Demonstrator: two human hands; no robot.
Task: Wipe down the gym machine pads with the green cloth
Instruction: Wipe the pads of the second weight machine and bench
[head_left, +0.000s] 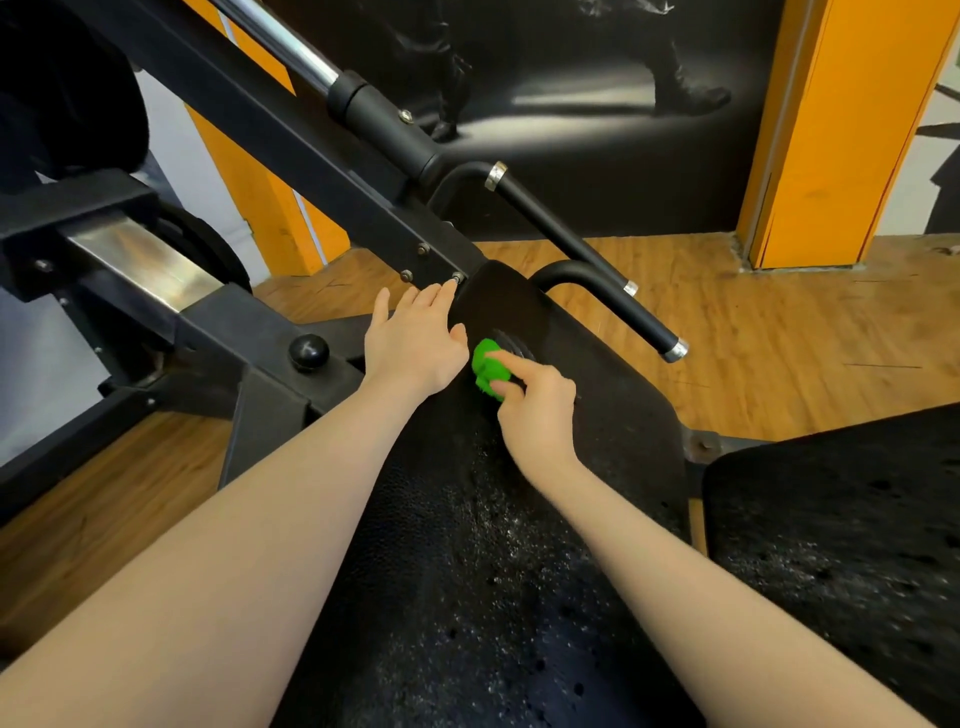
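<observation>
Black bumpy pad (467, 571) is lying nearest. Farther up it, the right hand (535, 410) is pinching the green cloth (488, 370) and rubbing. The left hand (415, 345) is lying flat and open. Next, the cloth probably needs sliding over dusty spots.

Two hands: left hand (415, 348), right hand (535, 410); one green cloth (488, 368); two black pads (597, 395) (841, 519); two handle bars (561, 228) (618, 306)

Even indoor light, moderately bright. Glare on steel plate (140, 260) left of black pad (597, 395). Pad surface nearest the camera soft, grainy. Wide-angle bending at edges.
</observation>
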